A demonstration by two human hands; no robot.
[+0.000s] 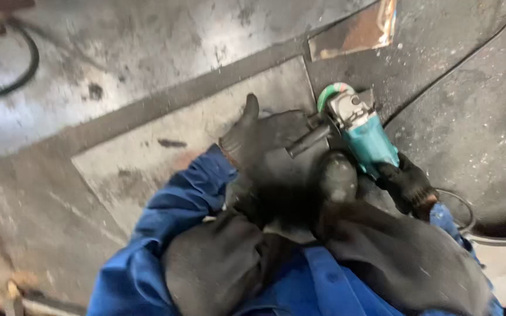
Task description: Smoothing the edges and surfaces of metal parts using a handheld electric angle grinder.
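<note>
1. Two gloved hands work a teal angle grinder (363, 137) over a grey steel plate (147, 164).
2. The right hand (408, 184) is closed around the grinder's rear body.
3. The left hand (259, 137), fingers spread, rests on the plate beside the grinder's black side handle (307, 142).
4. A rusty plate (355, 32) lies beyond the grinder.

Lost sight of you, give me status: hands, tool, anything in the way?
Left hand gloved, flat on steel plate. Right hand gripping teal angle grinder. Knee close behind grinder.
</note>
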